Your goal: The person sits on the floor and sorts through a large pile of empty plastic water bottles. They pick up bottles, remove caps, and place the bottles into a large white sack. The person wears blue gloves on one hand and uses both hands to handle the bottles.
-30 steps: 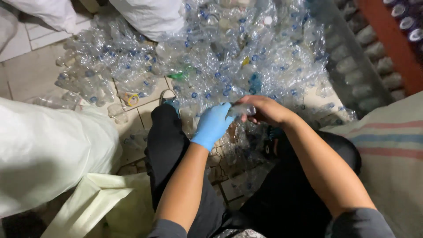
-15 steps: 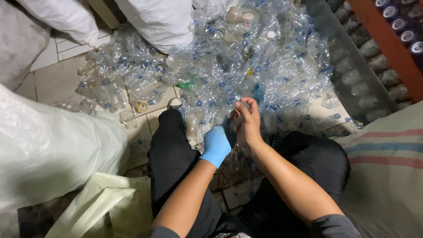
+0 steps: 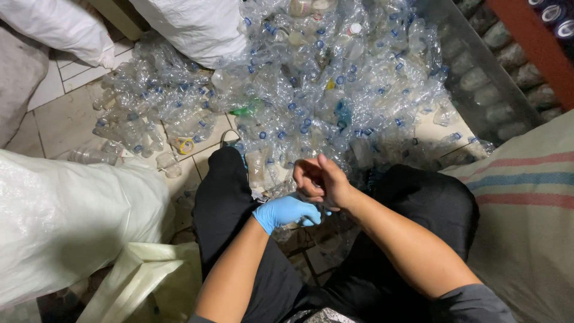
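Centre frame, above the lap: gloved left hand (image 3: 287, 210) curled under a small clear item (image 3: 315, 185) pinched in right hand (image 3: 323, 179) fingers; best kept steady, over bottle pile (image 3: 335, 78).

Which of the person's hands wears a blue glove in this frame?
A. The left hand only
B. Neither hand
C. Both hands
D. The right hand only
A: the left hand is covered by a blue glove, while the right hand, curled just above it, is bare, both held in front of the pile of clear plastic bottles.
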